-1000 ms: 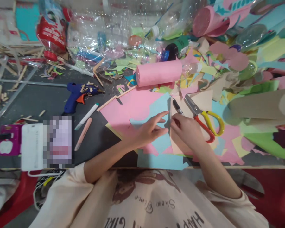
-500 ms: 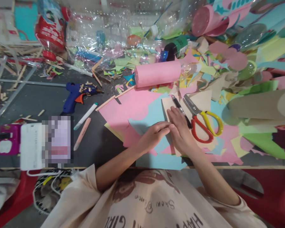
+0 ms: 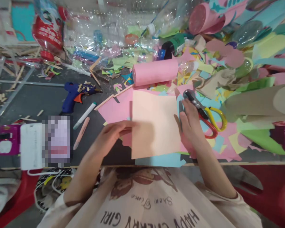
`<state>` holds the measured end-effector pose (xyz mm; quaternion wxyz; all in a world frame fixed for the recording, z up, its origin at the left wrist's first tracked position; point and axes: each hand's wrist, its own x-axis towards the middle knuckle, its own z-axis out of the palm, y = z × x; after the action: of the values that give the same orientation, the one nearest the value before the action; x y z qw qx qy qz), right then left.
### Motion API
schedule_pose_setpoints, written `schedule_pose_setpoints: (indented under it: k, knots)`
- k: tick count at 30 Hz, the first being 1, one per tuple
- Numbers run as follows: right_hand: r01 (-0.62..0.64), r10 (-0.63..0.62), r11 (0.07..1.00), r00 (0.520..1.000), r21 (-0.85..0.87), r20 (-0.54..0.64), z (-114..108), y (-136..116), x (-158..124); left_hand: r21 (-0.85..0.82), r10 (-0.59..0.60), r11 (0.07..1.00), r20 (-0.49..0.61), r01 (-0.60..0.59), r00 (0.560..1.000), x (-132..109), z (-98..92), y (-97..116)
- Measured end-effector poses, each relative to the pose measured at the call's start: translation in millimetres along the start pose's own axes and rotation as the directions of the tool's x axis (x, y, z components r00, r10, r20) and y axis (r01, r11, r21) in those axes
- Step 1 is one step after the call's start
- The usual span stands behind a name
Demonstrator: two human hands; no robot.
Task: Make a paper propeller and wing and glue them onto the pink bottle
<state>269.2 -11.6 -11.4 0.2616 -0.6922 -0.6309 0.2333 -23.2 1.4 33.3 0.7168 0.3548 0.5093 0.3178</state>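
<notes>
A beige sheet of paper (image 3: 154,123) lies in front of me on top of coloured sheets. My left hand (image 3: 114,133) is at its left edge, thumb and fingers closed on that edge. Past the sheet's right edge, my right hand (image 3: 191,122) has its fingers stretched out, fingertips beside the scissors (image 3: 199,107). These scissors have one red and one yellow handle loop and point away from me. Blue paper (image 3: 156,160) shows below the beige sheet, and pink paper (image 3: 114,107) to its upper left.
A pink-wrapped bottle (image 3: 155,72) lies behind the sheet. To the left are a blue glue gun (image 3: 71,95), a green-tipped marker (image 3: 85,115) and a pink pen (image 3: 81,133). Paper scraps, plastic bottles and a brown paper roll (image 3: 251,99) crowd the back and right.
The beige sheet has shifted left and now lies more fully in view. My hands have moved apart to its two sides. The scissors, previously on the beige paper, now lie to its right.
</notes>
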Motion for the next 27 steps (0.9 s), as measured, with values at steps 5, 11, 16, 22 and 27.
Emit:
schedule_pose_setpoints:
  k: [5,11,16,22,27]
  knots:
    - [0.104,-0.104,0.994,0.995,-0.024,0.002,3,2,2,0.173,-0.019,0.985,-0.049,0.028,0.999,-12,-45.7,2]
    - [0.278,-0.279,0.953,0.960,-0.123,0.010,3,-13,11,0.834,0.440,0.535,-0.138,-0.135,0.888,-38,-42.0,19]
    - [0.409,-0.411,0.891,0.911,-0.196,0.032,6,-38,33,0.953,0.589,-0.030,0.260,-0.300,0.765,-29,-11.6,17]
    - [0.536,-0.488,0.808,0.841,-0.244,0.231,41,-63,52,0.803,0.356,-0.284,0.595,-0.523,0.721,7,24.8,-38]
    - [0.552,-0.485,0.779,0.831,-0.298,0.271,53,-69,46,0.745,0.287,-0.308,0.666,-0.592,0.688,9,20.3,-52]
